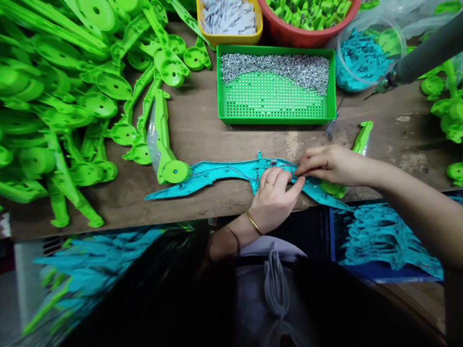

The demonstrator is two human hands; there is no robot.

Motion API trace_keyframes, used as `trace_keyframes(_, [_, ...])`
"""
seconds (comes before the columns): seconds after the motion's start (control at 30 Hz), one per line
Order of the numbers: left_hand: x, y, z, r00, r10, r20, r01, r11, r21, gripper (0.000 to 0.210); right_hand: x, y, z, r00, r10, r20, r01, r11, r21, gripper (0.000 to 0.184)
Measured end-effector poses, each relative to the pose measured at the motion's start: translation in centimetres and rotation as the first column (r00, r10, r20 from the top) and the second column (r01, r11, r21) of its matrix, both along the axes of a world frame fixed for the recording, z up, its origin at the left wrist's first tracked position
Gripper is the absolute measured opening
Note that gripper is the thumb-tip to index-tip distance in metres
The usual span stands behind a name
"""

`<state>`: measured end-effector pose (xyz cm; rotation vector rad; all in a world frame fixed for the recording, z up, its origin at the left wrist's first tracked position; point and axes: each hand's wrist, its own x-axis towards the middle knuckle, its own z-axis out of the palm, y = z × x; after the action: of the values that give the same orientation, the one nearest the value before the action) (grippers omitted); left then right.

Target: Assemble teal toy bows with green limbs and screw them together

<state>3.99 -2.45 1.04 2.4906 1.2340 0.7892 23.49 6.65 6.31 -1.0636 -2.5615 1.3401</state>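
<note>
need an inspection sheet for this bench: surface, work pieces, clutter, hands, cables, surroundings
Surface: brown tabletop, worn, with pale patches.
Work pieces: long blue piece lying near the front edge, partly covered by the hands.
Clutter: heaped green parts at left; green basket of small metal pieces behind the blue piece.
Hands: left hand on the blue piece; right hand at its right half, fingertips close together; anything gripped is hidden.
Cables: thin wires along the blue piece's left half.
Surroundings: grey tool at upper right; blue crate of blue parts below, at right.
</note>
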Motion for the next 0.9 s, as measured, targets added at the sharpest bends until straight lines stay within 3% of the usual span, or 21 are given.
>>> trace_keyframes(0.1, [-0.1,0.1,0.1,1.000,-0.001,0.026,0.001,1.000,0.030,0.026,0.2,-0.2,0.4,0.976,-0.217,0.004,0.217,0.973,-0.079,0.021])
trace_keyframes(0.2, [-0.1,0.2,0.4,0.999,0.004,0.038,-0.006,0.998,0.064,0.024,0.5,-0.8,0.5,0.879,-0.474,0.055,0.476,0.861,-0.182,0.025])
trace_keyframes(0.3, [-0.1,0.2,0.9,0.998,0.011,0.054,-0.014,0.998,0.067,0.022,0.7,-1.6,0.6,0.824,-0.558,0.102,0.567,0.809,-0.157,0.026])
trace_keyframes(0.43, [-1.1,0.5,1.5,0.998,0.052,0.044,-0.053,0.999,0.012,0.023,0.3,-2.5,0.8,0.866,-0.490,0.093,0.499,0.854,-0.147,0.024])
trace_keyframes(0.57, [-3.0,1.5,1.3,0.993,0.115,0.025,-0.115,0.993,-0.003,0.021,-0.2,-3.2,0.7,0.955,-0.296,0.022,0.290,0.946,0.142,0.019])
trace_keyframes(0.67, [-4.3,2.0,1.0,0.993,0.114,0.022,-0.114,0.993,-0.010,0.021,-0.2,-3.4,0.1,0.983,-0.183,0.027,0.171,0.951,0.256,0.021])
trace_keyframes(0.9, [-5.4,2.1,0.5,0.991,0.133,0.017,-0.130,0.986,-0.104,0.021,0.5,-3.2,-0.7,0.997,0.008,0.078,-0.036,0.927,0.373,0.031])
